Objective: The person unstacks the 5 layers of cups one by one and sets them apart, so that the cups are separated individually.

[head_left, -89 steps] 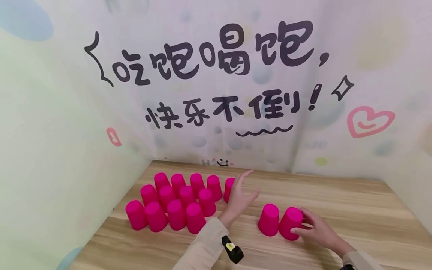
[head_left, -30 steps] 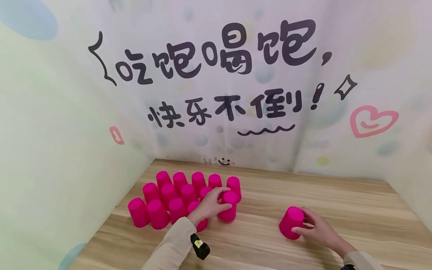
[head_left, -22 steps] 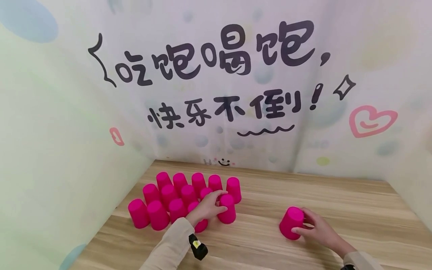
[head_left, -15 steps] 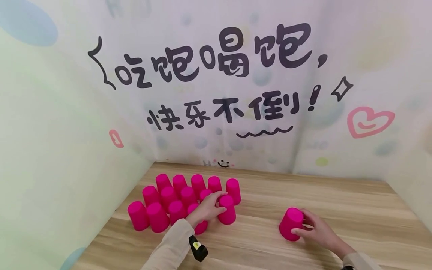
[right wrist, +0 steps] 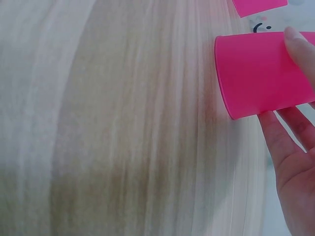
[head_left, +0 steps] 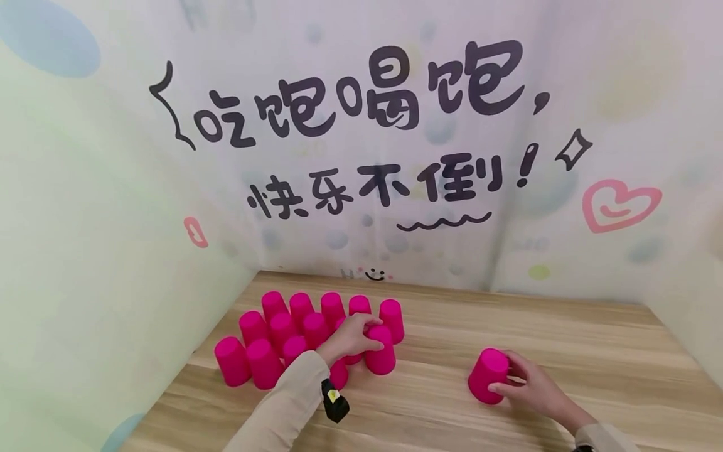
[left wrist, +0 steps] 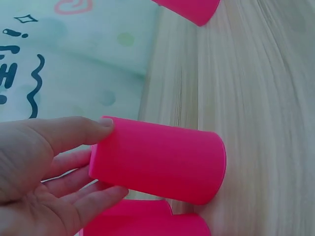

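Note:
My left hand point(head_left: 351, 336) holds an upside-down pink cup point(head_left: 381, 355) near its narrow top, at the right end of the middle row. In the left wrist view the thumb and fingers lie on opposite sides of this pink cup point(left wrist: 162, 160). Farther right, my right hand point(head_left: 531, 384) grips another upside-down pink cup point(head_left: 486, 376) that stands apart from the group. The right wrist view has its thumb and fingers around this pink cup point(right wrist: 261, 73). My left hand and sleeve partly cover cups in the middle and front rows.
Several more pink cups point(head_left: 263, 364) stand upside down in three rows on the left of the wooden table point(head_left: 429, 402). The back row ends with a cup point(head_left: 391, 320) just behind the left-held one. A printed cloth wall point(head_left: 339, 245) rises behind the table.
Three seconds ago two cups stood side by side at the right; my left hand has since moved one left to the middle row's end. My right hand keeps its place on the other.

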### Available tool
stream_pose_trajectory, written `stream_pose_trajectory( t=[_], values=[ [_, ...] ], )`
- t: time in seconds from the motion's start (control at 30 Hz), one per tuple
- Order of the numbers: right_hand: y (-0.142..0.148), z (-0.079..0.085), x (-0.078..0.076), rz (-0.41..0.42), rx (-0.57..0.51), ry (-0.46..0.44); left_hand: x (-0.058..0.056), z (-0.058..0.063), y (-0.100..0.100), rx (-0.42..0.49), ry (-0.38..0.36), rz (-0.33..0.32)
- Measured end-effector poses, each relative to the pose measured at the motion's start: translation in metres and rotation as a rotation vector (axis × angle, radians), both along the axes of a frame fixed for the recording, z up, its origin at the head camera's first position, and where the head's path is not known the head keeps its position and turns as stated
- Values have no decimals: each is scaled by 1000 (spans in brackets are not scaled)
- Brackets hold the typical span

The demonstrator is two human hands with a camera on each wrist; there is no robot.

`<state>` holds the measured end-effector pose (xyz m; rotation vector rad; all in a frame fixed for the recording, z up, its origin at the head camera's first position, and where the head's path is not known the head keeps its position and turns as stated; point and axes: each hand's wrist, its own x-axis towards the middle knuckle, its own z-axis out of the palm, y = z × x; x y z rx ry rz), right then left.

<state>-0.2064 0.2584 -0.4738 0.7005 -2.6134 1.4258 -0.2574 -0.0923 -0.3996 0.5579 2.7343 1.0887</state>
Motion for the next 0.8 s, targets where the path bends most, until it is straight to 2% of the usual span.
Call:
stream_pose_trajectory(
  t=[0.17,0.43,0.7,0.8],
  values=[
    [0,-2,1,3,-3,16,-4,0,0,10,-43,-4],
    [-2,3,0,10,-24,53,-11,4,-1,7,-61,-21],
    [-4,3,2,10,7,40,-12,6,-2,-24,-66,-52],
    [-4,7,2,9,11,2,-13,8,-1,-30,-60,-53]
  ],
)
